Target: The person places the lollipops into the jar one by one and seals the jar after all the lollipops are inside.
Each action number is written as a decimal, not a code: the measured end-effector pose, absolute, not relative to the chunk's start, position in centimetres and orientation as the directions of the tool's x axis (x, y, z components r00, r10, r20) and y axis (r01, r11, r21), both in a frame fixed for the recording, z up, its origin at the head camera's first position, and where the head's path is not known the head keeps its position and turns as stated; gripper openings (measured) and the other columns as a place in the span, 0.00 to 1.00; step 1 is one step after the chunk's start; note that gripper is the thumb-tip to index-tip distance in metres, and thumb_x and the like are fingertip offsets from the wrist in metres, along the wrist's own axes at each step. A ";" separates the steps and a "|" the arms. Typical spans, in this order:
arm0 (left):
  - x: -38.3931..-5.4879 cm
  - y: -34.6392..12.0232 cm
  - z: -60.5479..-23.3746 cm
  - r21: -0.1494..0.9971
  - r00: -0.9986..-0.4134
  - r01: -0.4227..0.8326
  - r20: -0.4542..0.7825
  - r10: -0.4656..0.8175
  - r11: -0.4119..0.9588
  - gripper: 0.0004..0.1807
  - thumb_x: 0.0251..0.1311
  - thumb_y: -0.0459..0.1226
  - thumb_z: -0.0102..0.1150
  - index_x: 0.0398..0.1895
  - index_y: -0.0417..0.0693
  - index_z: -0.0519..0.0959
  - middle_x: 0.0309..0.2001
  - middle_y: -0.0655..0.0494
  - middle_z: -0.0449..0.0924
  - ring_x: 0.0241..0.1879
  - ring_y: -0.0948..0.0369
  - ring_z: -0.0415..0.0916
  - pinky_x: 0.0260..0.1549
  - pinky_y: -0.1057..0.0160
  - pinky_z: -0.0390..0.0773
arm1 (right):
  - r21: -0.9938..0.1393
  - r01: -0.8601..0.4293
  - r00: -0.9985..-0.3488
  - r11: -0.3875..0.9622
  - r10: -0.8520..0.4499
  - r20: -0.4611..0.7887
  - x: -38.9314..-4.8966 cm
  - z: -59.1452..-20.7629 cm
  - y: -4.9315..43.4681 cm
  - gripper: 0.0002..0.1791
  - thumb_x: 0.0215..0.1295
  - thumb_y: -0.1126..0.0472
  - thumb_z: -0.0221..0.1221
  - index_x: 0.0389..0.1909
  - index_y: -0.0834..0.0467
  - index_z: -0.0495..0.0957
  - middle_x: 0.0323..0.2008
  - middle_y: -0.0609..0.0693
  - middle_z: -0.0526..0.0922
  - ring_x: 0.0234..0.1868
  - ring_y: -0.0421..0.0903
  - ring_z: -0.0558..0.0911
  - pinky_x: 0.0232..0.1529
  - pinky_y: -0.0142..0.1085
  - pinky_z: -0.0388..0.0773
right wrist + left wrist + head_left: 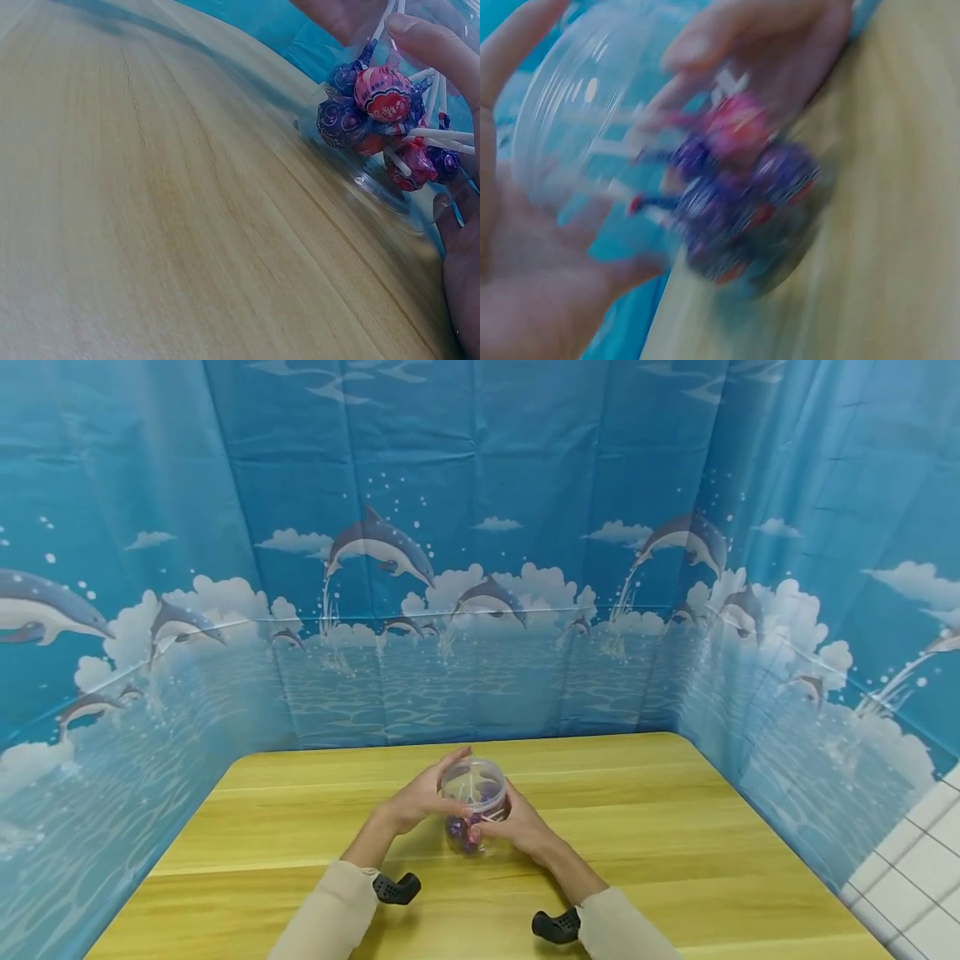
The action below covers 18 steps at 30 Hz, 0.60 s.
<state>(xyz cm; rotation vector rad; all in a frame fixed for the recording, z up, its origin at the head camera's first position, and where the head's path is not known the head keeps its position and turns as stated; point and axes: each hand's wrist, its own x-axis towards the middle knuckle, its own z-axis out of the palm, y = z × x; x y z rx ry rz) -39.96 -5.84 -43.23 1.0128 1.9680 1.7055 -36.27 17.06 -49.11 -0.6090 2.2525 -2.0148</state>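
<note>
A clear round jar [476,783] of wrapped lollipops is between my two hands over the table. My left hand [420,799] curves round its upper part, thumb on the near side and fingers toward the far side. On the other side my right hand [525,824] grips the jar lower down, its thumb across the front. Purple and pink lollipops [384,94] with white sticks show through the wall. In the left wrist view the translucent top [555,127] lies within the left hand's spread; blur hides whether it is a separate lid. I cannot tell whether the jar's base touches the table.
The wood-grain table [300,827] spreads out around the hands. A blue curtain printed with dolphins [480,677] hangs along its back and sides. White tiles [922,852] show at the right. Each wrist wears a black band piece [396,888].
</note>
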 end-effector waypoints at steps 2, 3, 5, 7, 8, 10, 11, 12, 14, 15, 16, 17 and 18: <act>-39.4 -5.5 -43.3 0.944 -0.728 0.323 0.202 0.655 0.067 0.59 0.55 0.43 0.79 0.84 0.56 0.50 0.80 0.49 0.48 0.72 0.46 0.59 0.63 0.43 0.69 | -0.965 -0.252 -0.921 0.071 -0.323 0.216 -36.2 -49.1 17.0 0.57 0.60 0.58 0.76 0.83 0.50 0.51 0.70 0.56 0.68 0.66 0.53 0.71 0.65 0.49 0.70; -39.2 -5.3 -43.4 0.940 -0.749 0.332 0.208 0.629 0.084 0.60 0.53 0.45 0.80 0.84 0.56 0.51 0.79 0.48 0.50 0.70 0.45 0.62 0.61 0.44 0.71 | -0.965 -0.251 -0.922 0.074 -0.320 0.216 -36.2 -49.2 16.9 0.56 0.60 0.58 0.76 0.83 0.51 0.51 0.70 0.56 0.69 0.65 0.53 0.71 0.64 0.49 0.71; -39.0 -5.1 -43.6 0.932 -0.783 0.344 0.217 0.582 0.117 0.58 0.51 0.46 0.82 0.82 0.56 0.55 0.77 0.47 0.53 0.67 0.46 0.65 0.58 0.46 0.73 | -0.964 -0.252 -0.925 0.087 -0.314 0.214 -36.2 -49.2 17.0 0.55 0.60 0.58 0.76 0.82 0.51 0.52 0.69 0.55 0.70 0.65 0.53 0.71 0.64 0.48 0.70; -39.0 -5.0 -43.8 0.936 -0.797 0.336 0.220 0.562 0.110 0.55 0.51 0.46 0.81 0.80 0.54 0.58 0.75 0.46 0.56 0.64 0.46 0.67 0.56 0.46 0.75 | -0.963 -0.255 -0.923 0.086 -0.319 0.216 -36.2 -49.2 17.0 0.55 0.60 0.58 0.75 0.82 0.52 0.52 0.68 0.56 0.70 0.64 0.53 0.72 0.64 0.48 0.71; -39.0 -5.1 -43.8 0.941 -0.798 0.325 0.217 0.563 0.098 0.53 0.52 0.45 0.81 0.79 0.53 0.60 0.74 0.46 0.58 0.63 0.45 0.68 0.55 0.46 0.75 | -0.963 -0.256 -0.921 0.084 -0.323 0.217 -36.2 -49.2 16.9 0.55 0.61 0.58 0.75 0.82 0.52 0.52 0.69 0.56 0.70 0.65 0.53 0.71 0.64 0.49 0.71; -39.2 -5.4 -43.7 0.948 -0.788 0.308 0.210 0.579 0.075 0.51 0.52 0.43 0.81 0.78 0.52 0.62 0.74 0.46 0.59 0.63 0.44 0.68 0.55 0.47 0.76 | -0.964 -0.253 -0.920 0.078 -0.328 0.215 -36.2 -49.2 16.9 0.55 0.61 0.59 0.75 0.83 0.53 0.51 0.69 0.57 0.69 0.65 0.54 0.71 0.64 0.49 0.71; -39.4 -5.5 -43.6 0.951 -0.780 0.300 0.204 0.592 0.068 0.50 0.53 0.43 0.81 0.78 0.53 0.63 0.74 0.46 0.59 0.64 0.44 0.68 0.55 0.48 0.76 | -0.965 -0.250 -0.920 0.073 -0.329 0.213 -36.2 -49.2 16.9 0.55 0.61 0.59 0.74 0.83 0.53 0.50 0.69 0.57 0.69 0.65 0.54 0.71 0.64 0.49 0.71; -39.5 -5.6 -43.5 0.954 -0.771 0.292 0.196 0.607 0.063 0.49 0.54 0.42 0.81 0.78 0.54 0.64 0.74 0.47 0.59 0.64 0.43 0.68 0.55 0.48 0.76 | -0.966 -0.248 -0.920 0.068 -0.330 0.213 -36.2 -49.2 16.9 0.55 0.61 0.59 0.74 0.83 0.53 0.50 0.70 0.57 0.68 0.66 0.54 0.71 0.64 0.49 0.71; -39.9 -5.8 -43.3 0.955 -0.751 0.288 0.183 0.635 0.065 0.48 0.54 0.41 0.80 0.78 0.55 0.66 0.75 0.47 0.59 0.66 0.43 0.66 0.56 0.49 0.77 | -0.968 -0.243 -0.922 0.067 -0.327 0.209 -36.2 -49.2 16.9 0.56 0.61 0.60 0.74 0.83 0.53 0.49 0.70 0.58 0.68 0.66 0.54 0.71 0.64 0.50 0.71; -40.1 -5.9 -43.1 0.952 -0.738 0.297 0.182 0.650 0.071 0.47 0.55 0.41 0.80 0.78 0.55 0.66 0.75 0.48 0.59 0.67 0.43 0.65 0.56 0.48 0.76 | -0.968 -0.241 -0.923 0.068 -0.325 0.207 -36.2 -49.2 16.9 0.56 0.61 0.60 0.74 0.83 0.53 0.49 0.70 0.58 0.68 0.66 0.54 0.71 0.64 0.50 0.71; -40.4 -5.9 -43.0 0.947 -0.726 0.312 0.182 0.664 0.082 0.47 0.55 0.41 0.80 0.78 0.55 0.66 0.75 0.48 0.59 0.69 0.43 0.64 0.57 0.48 0.76 | -0.968 -0.241 -0.924 0.070 -0.322 0.207 -36.2 -49.2 17.0 0.56 0.61 0.60 0.74 0.83 0.53 0.49 0.70 0.58 0.68 0.66 0.55 0.71 0.64 0.50 0.71; -40.6 -6.0 -42.9 0.941 -0.713 0.326 0.181 0.678 0.092 0.47 0.55 0.42 0.80 0.78 0.54 0.66 0.76 0.48 0.60 0.69 0.43 0.63 0.58 0.46 0.75 | -0.969 -0.236 -0.926 0.072 -0.320 0.202 -36.3 -49.2 17.0 0.56 0.61 0.60 0.74 0.83 0.53 0.49 0.70 0.58 0.69 0.66 0.55 0.71 0.64 0.50 0.70; -40.8 -6.0 -42.8 0.935 -0.699 0.340 0.182 0.692 0.098 0.47 0.55 0.42 0.80 0.78 0.53 0.67 0.76 0.48 0.60 0.70 0.43 0.61 0.60 0.44 0.74 | -0.970 -0.233 -0.926 0.071 -0.321 0.199 -36.3 -49.2 17.1 0.56 0.61 0.60 0.74 0.83 0.53 0.49 0.70 0.58 0.68 0.66 0.55 0.71 0.64 0.50 0.70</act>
